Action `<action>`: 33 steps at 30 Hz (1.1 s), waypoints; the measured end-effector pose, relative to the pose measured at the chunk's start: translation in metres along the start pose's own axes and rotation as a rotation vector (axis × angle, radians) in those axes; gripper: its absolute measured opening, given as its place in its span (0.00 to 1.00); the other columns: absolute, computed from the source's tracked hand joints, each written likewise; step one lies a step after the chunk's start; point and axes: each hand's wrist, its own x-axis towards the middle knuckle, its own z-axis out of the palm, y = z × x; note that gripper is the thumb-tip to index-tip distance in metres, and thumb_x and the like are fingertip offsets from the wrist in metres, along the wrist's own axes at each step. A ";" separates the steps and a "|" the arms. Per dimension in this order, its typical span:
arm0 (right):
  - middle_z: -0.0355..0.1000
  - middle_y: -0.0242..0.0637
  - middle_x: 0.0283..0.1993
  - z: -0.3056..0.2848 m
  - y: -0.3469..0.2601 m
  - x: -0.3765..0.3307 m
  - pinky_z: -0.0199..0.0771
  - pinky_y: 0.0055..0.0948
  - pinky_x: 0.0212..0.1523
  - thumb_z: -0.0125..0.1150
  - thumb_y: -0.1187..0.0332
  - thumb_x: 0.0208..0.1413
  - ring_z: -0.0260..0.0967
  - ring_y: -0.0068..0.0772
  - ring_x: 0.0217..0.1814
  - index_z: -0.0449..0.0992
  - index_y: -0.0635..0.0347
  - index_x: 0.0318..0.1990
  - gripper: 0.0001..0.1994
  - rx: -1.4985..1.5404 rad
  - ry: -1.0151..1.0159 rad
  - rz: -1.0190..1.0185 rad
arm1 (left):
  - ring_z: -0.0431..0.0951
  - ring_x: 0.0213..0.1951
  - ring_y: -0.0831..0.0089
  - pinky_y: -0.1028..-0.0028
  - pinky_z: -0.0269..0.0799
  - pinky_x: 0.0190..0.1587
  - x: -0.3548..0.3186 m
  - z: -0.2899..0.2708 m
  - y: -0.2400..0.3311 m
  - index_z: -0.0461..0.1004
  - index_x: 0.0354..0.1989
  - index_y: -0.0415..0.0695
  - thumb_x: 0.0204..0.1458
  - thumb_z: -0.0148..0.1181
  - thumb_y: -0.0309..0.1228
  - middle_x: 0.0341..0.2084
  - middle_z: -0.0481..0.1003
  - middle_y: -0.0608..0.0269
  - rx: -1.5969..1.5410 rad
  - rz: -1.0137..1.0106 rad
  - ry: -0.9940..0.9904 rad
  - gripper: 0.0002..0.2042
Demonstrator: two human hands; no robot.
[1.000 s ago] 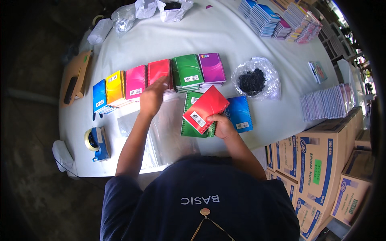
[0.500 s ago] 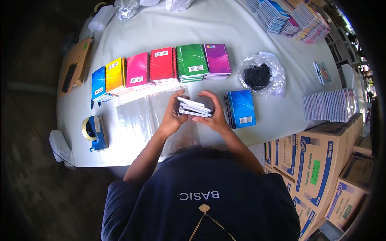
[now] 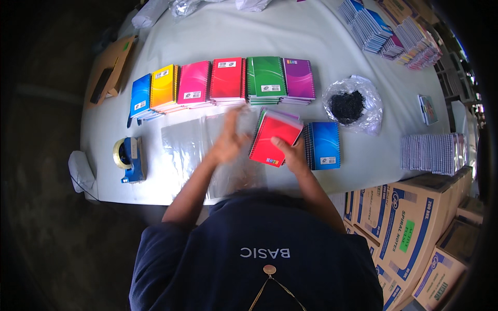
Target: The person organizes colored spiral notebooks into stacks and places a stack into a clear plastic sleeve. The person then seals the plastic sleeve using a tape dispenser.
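Note:
My right hand (image 3: pixel 293 155) is closed on a small stack of spiral notebooks (image 3: pixel 272 139), thumb across the red cover on top. A green edge shows beneath the red one. Left of the stack, my left hand (image 3: pixel 229 141) is smeared by motion over clear plastic bags (image 3: pixel 181 142) lying flat on the table. Whether its fingers hold anything cannot be made out. Beyond my hands runs a row of notebook piles: blue (image 3: pixel 140 96), yellow (image 3: pixel 163 88), pink (image 3: pixel 194 83), red (image 3: pixel 227 78), green (image 3: pixel 265 76) and purple (image 3: pixel 299 78). A blue notebook pile (image 3: pixel 324 145) stands just right of my right hand.
A blue tape dispenser (image 3: pixel 135 160) sits at the left. Right of the row lies a clear bag of black pieces (image 3: pixel 347 106). More notebook stacks (image 3: pixel 365 28) stand far right, a wrapped stack (image 3: pixel 433 154) nearer. Cardboard boxes (image 3: pixel 404 223) fill the space beside the table's right front edge.
The notebook stack, held edge-on between both hands before, now lies tilted with its red cover up in my right hand. My left hand has come off it. The whole view has shifted slightly.

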 end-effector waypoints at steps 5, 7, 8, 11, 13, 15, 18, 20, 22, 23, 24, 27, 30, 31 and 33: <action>0.65 0.37 0.50 0.010 -0.012 0.011 0.67 0.28 0.50 0.61 0.62 0.54 0.65 0.25 0.50 0.58 0.61 0.57 0.26 0.255 -0.047 0.149 | 0.62 0.58 0.52 0.59 0.55 0.61 0.027 -0.089 -0.036 0.62 0.57 0.41 0.48 0.57 0.28 0.55 0.64 0.49 0.929 0.023 0.360 0.25; 0.67 0.38 0.50 0.017 -0.009 0.011 0.69 0.29 0.49 0.59 0.62 0.54 0.68 0.28 0.49 0.60 0.61 0.57 0.25 0.362 0.000 0.163 | 0.70 0.52 0.54 0.61 0.61 0.57 0.020 -0.097 -0.036 0.69 0.52 0.40 0.49 0.56 0.26 0.48 0.72 0.51 0.757 0.060 0.342 0.19; 0.68 0.38 0.50 0.018 -0.007 0.013 0.70 0.30 0.48 0.59 0.62 0.55 0.69 0.29 0.49 0.61 0.61 0.57 0.25 0.417 0.033 0.168 | 0.75 0.44 0.57 0.64 0.67 0.52 0.020 -0.085 -0.009 0.75 0.43 0.41 0.46 0.56 0.21 0.39 0.77 0.56 0.679 0.129 0.522 0.14; 0.67 0.39 0.51 0.022 -0.004 0.014 0.69 0.31 0.51 0.60 0.61 0.54 0.68 0.29 0.50 0.60 0.59 0.57 0.26 0.826 -0.029 0.305 | 0.73 0.49 0.63 0.62 0.65 0.53 -0.015 -0.044 0.039 0.74 0.35 0.42 0.38 0.59 0.21 0.45 0.74 0.60 0.548 0.407 0.219 0.12; 0.68 0.39 0.50 0.022 -0.005 0.017 0.71 0.30 0.48 0.60 0.61 0.54 0.69 0.29 0.48 0.61 0.59 0.57 0.25 0.659 -0.038 0.276 | 0.69 0.53 0.62 0.57 0.57 0.59 -0.024 -0.028 0.047 0.73 0.43 0.45 0.40 0.64 0.27 0.48 0.72 0.58 0.545 0.527 -0.036 0.18; 0.70 0.39 0.47 0.020 -0.002 0.018 0.73 0.29 0.44 0.57 0.62 0.55 0.72 0.30 0.43 0.62 0.60 0.55 0.22 0.456 -0.021 0.206 | 0.66 0.57 0.60 0.55 0.51 0.62 -0.016 -0.042 0.041 0.69 0.51 0.46 0.43 0.64 0.31 0.54 0.68 0.56 0.449 0.370 0.076 0.23; 0.71 0.39 0.46 0.013 0.002 0.015 0.74 0.29 0.43 0.56 0.61 0.56 0.72 0.30 0.43 0.65 0.60 0.53 0.20 0.535 -0.033 0.320 | 0.60 0.61 0.56 0.56 0.49 0.63 0.014 -0.120 -0.036 0.61 0.60 0.46 0.46 0.64 0.38 0.60 0.61 0.56 0.685 0.103 0.380 0.32; 0.72 0.40 0.45 0.020 0.003 0.012 0.74 0.30 0.42 0.55 0.59 0.56 0.72 0.30 0.42 0.67 0.59 0.51 0.19 0.685 -0.087 0.460 | 0.62 0.60 0.59 0.58 0.53 0.61 0.003 -0.142 -0.079 0.63 0.59 0.46 0.47 0.61 0.39 0.59 0.63 0.53 1.085 -0.126 0.432 0.29; 0.72 0.40 0.45 0.019 0.017 0.006 0.73 0.30 0.43 0.55 0.56 0.57 0.72 0.30 0.42 0.68 0.59 0.51 0.20 0.787 -0.128 0.583 | 0.67 0.55 0.59 0.60 0.57 0.58 -0.002 -0.145 -0.090 0.68 0.55 0.47 0.48 0.61 0.37 0.55 0.67 0.53 1.012 -0.030 0.421 0.24; 0.71 0.41 0.47 0.018 0.022 0.000 0.74 0.32 0.44 0.54 0.51 0.56 0.72 0.32 0.43 0.66 0.60 0.53 0.24 0.865 -0.227 0.609 | 0.69 0.53 0.60 0.61 0.59 0.56 -0.002 -0.145 -0.087 0.70 0.53 0.47 0.48 0.61 0.36 0.53 0.69 0.53 0.969 0.021 0.405 0.22; 0.70 0.43 0.48 0.017 0.025 -0.005 0.75 0.35 0.43 0.53 0.48 0.55 0.72 0.34 0.44 0.64 0.60 0.55 0.28 0.852 -0.272 0.622 | 0.72 0.50 0.60 0.61 0.60 0.55 -0.002 -0.149 -0.084 0.72 0.50 0.47 0.48 0.61 0.37 0.49 0.72 0.54 0.898 -0.040 0.392 0.19; 0.69 0.44 0.49 0.013 0.032 -0.023 0.76 0.40 0.44 0.55 0.48 0.54 0.72 0.39 0.47 0.60 0.58 0.58 0.30 0.920 -0.372 0.735 | 0.78 0.37 0.64 0.67 0.66 0.47 -0.006 -0.153 -0.070 0.79 0.39 0.46 0.48 0.62 0.37 0.37 0.79 0.59 0.779 -0.081 0.479 0.12; 0.70 0.43 0.48 0.021 0.017 -0.035 0.76 0.42 0.44 0.57 0.56 0.54 0.72 0.39 0.47 0.61 0.59 0.56 0.26 0.676 -0.236 0.652 | 0.78 0.36 0.65 0.69 0.67 0.42 -0.014 -0.133 -0.034 0.79 0.39 0.47 0.47 0.64 0.34 0.38 0.78 0.58 0.612 0.128 0.834 0.11; 0.70 0.43 0.47 0.023 0.005 -0.036 0.74 0.41 0.47 0.56 0.62 0.54 0.71 0.38 0.48 0.61 0.61 0.55 0.23 0.671 -0.111 0.659 | 0.78 0.36 0.64 0.68 0.69 0.43 -0.016 -0.116 -0.005 0.78 0.39 0.45 0.47 0.63 0.30 0.36 0.78 0.59 0.569 0.154 0.819 0.10; 0.70 0.43 0.47 0.018 0.028 -0.028 0.73 0.40 0.49 0.56 0.62 0.54 0.71 0.38 0.48 0.62 0.62 0.54 0.23 0.683 -0.056 0.488 | 0.77 0.37 0.63 0.68 0.69 0.44 -0.037 -0.076 0.034 0.77 0.39 0.44 0.48 0.61 0.29 0.34 0.78 0.60 0.401 0.301 0.633 0.10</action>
